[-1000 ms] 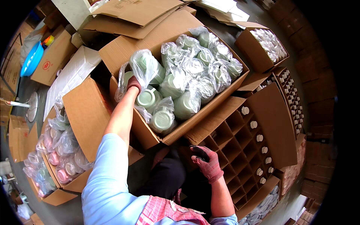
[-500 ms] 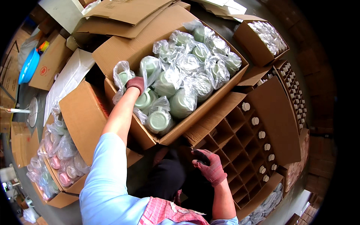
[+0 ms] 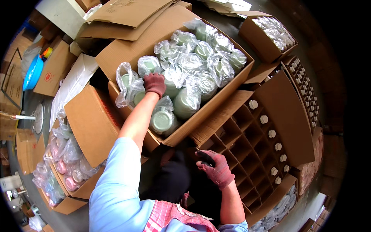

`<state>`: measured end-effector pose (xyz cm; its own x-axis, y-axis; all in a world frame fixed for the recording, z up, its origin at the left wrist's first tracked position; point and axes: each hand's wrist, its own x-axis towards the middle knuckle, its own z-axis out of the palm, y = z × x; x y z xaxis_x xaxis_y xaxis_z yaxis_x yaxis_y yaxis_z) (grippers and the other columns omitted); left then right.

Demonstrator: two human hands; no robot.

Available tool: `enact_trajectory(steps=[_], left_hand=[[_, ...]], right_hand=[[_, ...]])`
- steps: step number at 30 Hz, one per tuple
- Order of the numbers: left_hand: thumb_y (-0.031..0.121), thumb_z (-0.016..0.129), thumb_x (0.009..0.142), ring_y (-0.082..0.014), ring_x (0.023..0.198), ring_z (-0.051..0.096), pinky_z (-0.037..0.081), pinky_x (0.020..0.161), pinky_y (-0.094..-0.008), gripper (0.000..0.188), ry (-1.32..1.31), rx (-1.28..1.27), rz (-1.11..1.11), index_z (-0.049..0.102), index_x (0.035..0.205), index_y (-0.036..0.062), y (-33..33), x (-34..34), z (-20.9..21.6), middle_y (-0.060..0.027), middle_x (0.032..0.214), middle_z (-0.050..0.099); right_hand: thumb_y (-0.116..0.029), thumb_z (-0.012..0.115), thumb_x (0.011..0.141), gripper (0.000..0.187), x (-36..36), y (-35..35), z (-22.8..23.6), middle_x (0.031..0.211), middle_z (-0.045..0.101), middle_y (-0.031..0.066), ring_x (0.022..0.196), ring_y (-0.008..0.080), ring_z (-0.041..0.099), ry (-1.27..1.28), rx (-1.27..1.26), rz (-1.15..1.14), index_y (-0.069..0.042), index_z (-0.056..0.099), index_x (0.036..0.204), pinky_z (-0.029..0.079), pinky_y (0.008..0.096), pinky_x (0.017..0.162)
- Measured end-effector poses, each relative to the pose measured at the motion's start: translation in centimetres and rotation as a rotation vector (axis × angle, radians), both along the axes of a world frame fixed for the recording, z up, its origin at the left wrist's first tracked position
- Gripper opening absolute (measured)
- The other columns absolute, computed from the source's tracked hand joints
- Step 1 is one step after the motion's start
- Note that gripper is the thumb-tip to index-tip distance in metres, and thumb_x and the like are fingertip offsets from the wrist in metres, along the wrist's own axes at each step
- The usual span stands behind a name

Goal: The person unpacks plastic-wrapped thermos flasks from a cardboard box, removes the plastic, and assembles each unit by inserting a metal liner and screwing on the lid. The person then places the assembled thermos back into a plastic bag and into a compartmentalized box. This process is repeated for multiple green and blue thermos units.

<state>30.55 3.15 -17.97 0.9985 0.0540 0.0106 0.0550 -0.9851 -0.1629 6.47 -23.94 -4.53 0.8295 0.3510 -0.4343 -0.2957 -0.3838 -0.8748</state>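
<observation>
A large cardboard box (image 3: pixel 210 110) holds several pale green cups or jars, each wrapped in a clear plastic bag. My left hand (image 3: pixel 154 84), in a dark red knit glove, reaches into its near left part. Its fingers curl down on a clear plastic bag beside a green cup (image 3: pixel 148 63); the fingertips are partly hidden. Close by, another bagged green cup (image 3: pixel 162 120) lies base up in the front corner. My right hand (image 3: pixel 216 170), in a red glove with a dark palm, hovers beside a divided carton (image 3: pixel 235 135). Its fingers are bent but apart, with nothing in them.
White-capped bottles (image 3: pixel 271 133) stand along the right side of the divided carton. Bagged pink items (image 3: pixel 71 181) fill boxes at lower left. Another carton (image 3: pixel 262 42) of wrapped items sits at upper right. Flattened cardboard (image 3: pixel 127 15) lies behind the large box.
My left hand has shifted right and slightly up, off the leftmost bagged cup toward the neighbouring one. My right hand stays nearly in place. The view has turned slightly.
</observation>
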Motion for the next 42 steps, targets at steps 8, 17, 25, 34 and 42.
enact_trajectory(steps=[8, 17, 25, 34, 42], left_hand=[[-0.002, 0.053, 0.071, -0.0127, 0.056, 0.053, 0.042, 0.054, -0.0249, 0.009, -0.127, -1.897, 0.164, 0.059, 0.066, 0.003, -1.0, -3.7, 7.9, -0.0035, 0.062, 0.058], [0.008, 0.065, 0.073, -0.0247, 0.09, 0.06, 0.048, 0.079, -0.0342, 0.044, -0.309, -1.81, -0.789, 0.051, 0.112, -0.006, -4.0, -24.4, 27.6, -0.0159, 0.102, 0.061], [0.025, 0.07, 0.073, -0.0326, 0.098, 0.059, 0.046, 0.087, -0.0423, 0.047, 0.745, -1.106, -1.607, 0.056, 0.115, 0.0082, -5.0, -36.2, 29.5, -0.0174, 0.108, 0.059], [0.027, 0.068, 0.065, -0.0221, 0.109, 0.054, 0.041, 0.094, -0.034, 0.074, 0.567, -1.877, -0.679, 0.043, 0.13, 0.0004, -5.5, -34.9, 26.4, -0.0116, 0.121, 0.054], [0.031, 0.065, 0.07, -0.0211, 0.131, 0.031, 0.021, 0.109, -0.0331, 0.09, 0.822, -2.416, -0.514, 0.02, 0.142, 0.0017, -9.3, -37.1, 19.2, -0.0123, 0.142, 0.033]], right_hand=[[-0.004, 0.067, 0.079, 0.029, -1.3, -2.4, -0.6, 0.091, 0.062, 0.0001, 0.08, 0.0077, 0.056, 0.176, 0.296, -0.329, -0.002, 0.062, 0.106, 0.045, 0.0209, 0.075], [-0.041, 0.058, 0.086, 0.051, -1.9, -0.1, -0.6, 0.113, 0.058, 0.0087, 0.1, 0.0193, 0.055, 0.483, 0.946, -0.7, -0.007, 0.05, 0.124, 0.045, 0.0315, 0.086], [-0.042, 0.043, 0.09, 0.051, -7.9, -6.4, -0.4, 0.126, 0.052, 0.0101, 0.113, 0.0272, 0.051, -0.131, 1.487, -0.85, -0.008, 0.047, 0.127, 0.038, 0.0422, 0.098], [-0.023, 0.055, 0.085, 0.029, -16.2, -10.6, 0.6, 0.102, 0.061, 0.0099, 0.096, 0.0233, 0.058, -0.519, 0.776, -0.648, -0.004, 0.058, 0.107, 0.046, 0.0364, 0.087], [-0.022, 0.062, 0.081, 0.017, -19.0, -16.0, 26.4, 0.083, 0.061, 0.0068, 0.081, 0.0177, 0.058, -0.986, 0.699, -0.921, -0.006, 0.061, 0.088, 0.048, 0.0307, 0.077]])
